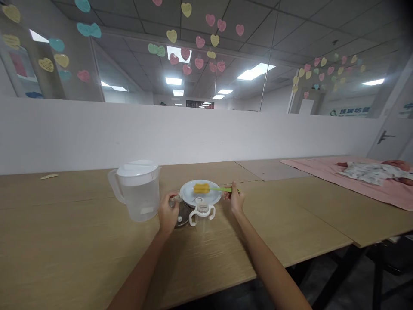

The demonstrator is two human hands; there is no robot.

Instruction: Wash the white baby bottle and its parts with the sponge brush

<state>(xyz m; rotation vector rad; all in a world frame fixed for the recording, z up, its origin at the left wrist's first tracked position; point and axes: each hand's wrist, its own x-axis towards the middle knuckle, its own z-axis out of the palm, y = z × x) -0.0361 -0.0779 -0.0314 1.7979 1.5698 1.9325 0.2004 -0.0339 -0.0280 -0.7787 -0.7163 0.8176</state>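
My right hand is closed around the green handle of a bottle brush. The brush's yellow sponge head is over a white plate. In my closed left hand is a small clear piece that looks like a bottle nipple, held near the plate's left edge. A clear baby bottle with two white side handles stands upright in front of the plate. Between my left hand and the bottle is a dark, rounded flat item, partly covered. A small white ring-like part shows at the plate's near side.
A translucent lidded pitcher stands left of my left hand. At the far right, a small figure in a patterned outfit lies on a pink cloth. Behind the wooden table runs a white half-wall with glass above.
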